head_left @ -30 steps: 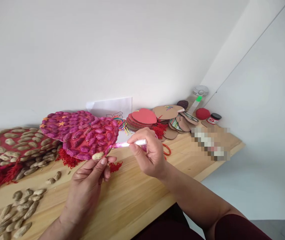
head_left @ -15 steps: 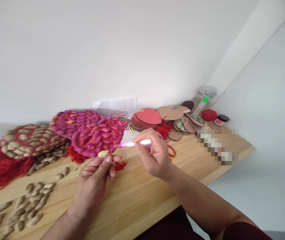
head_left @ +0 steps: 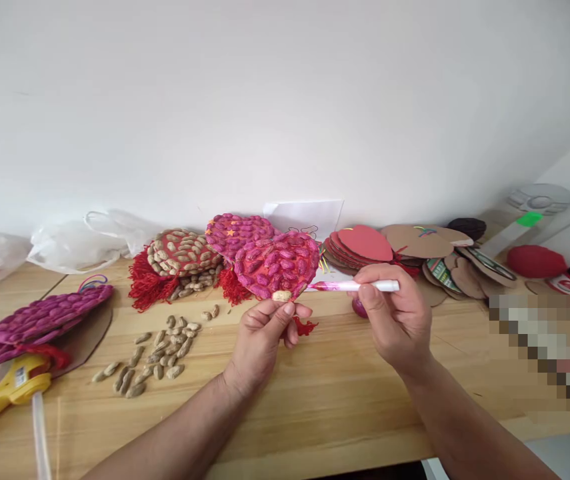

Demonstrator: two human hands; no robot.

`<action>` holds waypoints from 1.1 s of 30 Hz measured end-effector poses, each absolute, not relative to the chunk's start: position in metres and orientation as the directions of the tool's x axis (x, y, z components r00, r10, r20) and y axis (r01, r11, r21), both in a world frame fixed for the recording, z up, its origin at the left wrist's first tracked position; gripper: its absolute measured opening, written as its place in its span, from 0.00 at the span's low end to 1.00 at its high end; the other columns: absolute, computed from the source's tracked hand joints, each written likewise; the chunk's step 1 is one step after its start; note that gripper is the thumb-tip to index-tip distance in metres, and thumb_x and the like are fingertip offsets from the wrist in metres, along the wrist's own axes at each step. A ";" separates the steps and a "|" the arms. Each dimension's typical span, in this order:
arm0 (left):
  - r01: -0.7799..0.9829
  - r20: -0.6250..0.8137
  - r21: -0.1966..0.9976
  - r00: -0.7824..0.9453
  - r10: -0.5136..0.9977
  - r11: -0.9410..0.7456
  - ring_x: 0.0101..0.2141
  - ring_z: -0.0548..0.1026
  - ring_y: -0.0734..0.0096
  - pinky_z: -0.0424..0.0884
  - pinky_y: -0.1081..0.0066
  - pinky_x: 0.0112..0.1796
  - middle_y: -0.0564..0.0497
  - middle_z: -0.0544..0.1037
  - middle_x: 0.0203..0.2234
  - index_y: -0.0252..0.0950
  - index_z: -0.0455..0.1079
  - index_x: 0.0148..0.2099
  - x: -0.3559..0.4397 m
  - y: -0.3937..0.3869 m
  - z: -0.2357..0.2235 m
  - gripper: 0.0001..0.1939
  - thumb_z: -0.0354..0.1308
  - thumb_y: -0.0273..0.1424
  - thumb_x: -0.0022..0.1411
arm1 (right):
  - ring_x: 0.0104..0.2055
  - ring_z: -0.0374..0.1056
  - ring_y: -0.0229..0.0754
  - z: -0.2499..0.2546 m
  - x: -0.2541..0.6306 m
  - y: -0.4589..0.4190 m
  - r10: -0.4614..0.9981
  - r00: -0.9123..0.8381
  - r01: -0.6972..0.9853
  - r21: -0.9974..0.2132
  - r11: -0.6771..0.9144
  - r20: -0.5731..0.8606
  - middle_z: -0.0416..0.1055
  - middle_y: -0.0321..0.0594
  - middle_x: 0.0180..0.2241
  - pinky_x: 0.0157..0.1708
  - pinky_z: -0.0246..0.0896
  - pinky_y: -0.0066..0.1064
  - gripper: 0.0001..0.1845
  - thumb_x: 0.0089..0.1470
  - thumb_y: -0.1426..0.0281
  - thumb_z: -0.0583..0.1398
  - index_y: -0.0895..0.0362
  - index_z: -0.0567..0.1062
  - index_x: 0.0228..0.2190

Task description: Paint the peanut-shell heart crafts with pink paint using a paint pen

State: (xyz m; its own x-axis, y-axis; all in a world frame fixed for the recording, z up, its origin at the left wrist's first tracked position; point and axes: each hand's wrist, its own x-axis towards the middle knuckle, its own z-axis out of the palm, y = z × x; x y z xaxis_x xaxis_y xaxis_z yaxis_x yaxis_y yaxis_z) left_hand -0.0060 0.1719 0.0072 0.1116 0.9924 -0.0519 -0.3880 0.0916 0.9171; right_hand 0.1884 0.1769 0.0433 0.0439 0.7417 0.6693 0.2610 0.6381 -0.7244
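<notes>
My left hand [head_left: 267,333] pinches the lower tip of a heart-shaped craft piece [head_left: 275,267] covered in peanuts, nearly all coloured magenta. One uncoloured tan peanut [head_left: 281,295] shows just above my thumb. In my right hand [head_left: 399,320] is a white felt-tip marker [head_left: 357,285] with a pink-stained front end. Its tip points left, beside the heart's lower right edge; I cannot tell whether it touches. Red yarn [head_left: 306,327] hangs below my left fingers. Behind the held heart stands another magenta peanut heart [head_left: 237,233] with small orange stars.
Loose peanuts [head_left: 165,350] lie left of my hands. Further left are a yellow glue gun [head_left: 19,383] and a magenta peanut piece [head_left: 55,313]. A tan peanut heart [head_left: 182,253] with red yarn sits behind. Cardboard hearts [head_left: 365,243] are stacked at right, near a red yarn ball [head_left: 537,261].
The view has swung left, bringing the glue gun and plastic bags into sight. The marker tip has drawn slightly away from the heart's peanuts. Both hands keep their holds.
</notes>
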 end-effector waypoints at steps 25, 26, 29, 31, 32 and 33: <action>-0.393 -0.057 0.914 0.129 0.990 0.103 0.18 0.64 0.80 0.59 0.77 0.21 0.52 0.74 0.15 0.33 0.83 0.34 -0.007 0.173 0.005 0.15 0.68 0.41 0.60 | 0.34 0.68 0.38 0.040 0.187 0.180 0.749 0.022 0.240 -0.731 0.638 0.662 0.71 0.38 0.34 0.34 0.63 0.31 0.04 0.65 0.69 0.59 0.53 0.74 0.40; -0.399 -0.056 0.911 0.123 0.991 0.101 0.18 0.64 0.80 0.59 0.77 0.21 0.51 0.75 0.16 0.33 0.83 0.34 -0.007 0.173 0.006 0.15 0.68 0.41 0.60 | 0.33 0.67 0.37 0.040 0.188 0.181 0.758 0.050 0.236 -0.745 0.624 0.651 0.71 0.37 0.33 0.33 0.63 0.30 0.04 0.65 0.68 0.59 0.53 0.74 0.40; -0.415 -0.054 0.905 0.110 0.993 0.095 0.18 0.65 0.81 0.59 0.77 0.20 0.48 0.81 0.23 0.33 0.82 0.33 -0.006 0.173 0.006 0.14 0.70 0.41 0.58 | 0.30 0.66 0.36 0.039 0.188 0.182 0.767 0.098 0.198 -0.768 0.609 0.634 0.71 0.37 0.34 0.29 0.61 0.29 0.04 0.65 0.68 0.60 0.53 0.74 0.40; -0.412 -0.056 0.906 0.117 0.992 0.099 0.18 0.65 0.81 0.59 0.77 0.21 0.48 0.81 0.22 0.33 0.82 0.33 -0.006 0.174 0.007 0.14 0.70 0.41 0.58 | 0.30 0.66 0.35 0.040 0.187 0.182 0.772 0.062 0.173 -0.769 0.616 0.633 0.72 0.37 0.34 0.29 0.60 0.29 0.04 0.65 0.67 0.60 0.54 0.74 0.40; -0.408 -0.056 0.907 0.123 0.991 0.101 0.18 0.64 0.81 0.59 0.77 0.21 0.49 0.79 0.21 0.33 0.82 0.33 -0.006 0.174 0.007 0.14 0.70 0.41 0.59 | 0.30 0.65 0.35 0.040 0.187 0.182 0.778 0.045 0.168 -0.772 0.613 0.627 0.72 0.36 0.33 0.30 0.60 0.29 0.04 0.65 0.67 0.60 0.54 0.74 0.39; -0.405 -0.055 0.908 0.128 0.990 0.103 0.18 0.64 0.81 0.59 0.77 0.21 0.50 0.78 0.18 0.33 0.83 0.33 -0.006 0.174 0.007 0.14 0.69 0.41 0.59 | 0.29 0.65 0.35 0.039 0.187 0.182 0.785 0.040 0.169 -0.778 0.605 0.618 0.72 0.36 0.33 0.30 0.60 0.29 0.04 0.65 0.67 0.60 0.53 0.75 0.39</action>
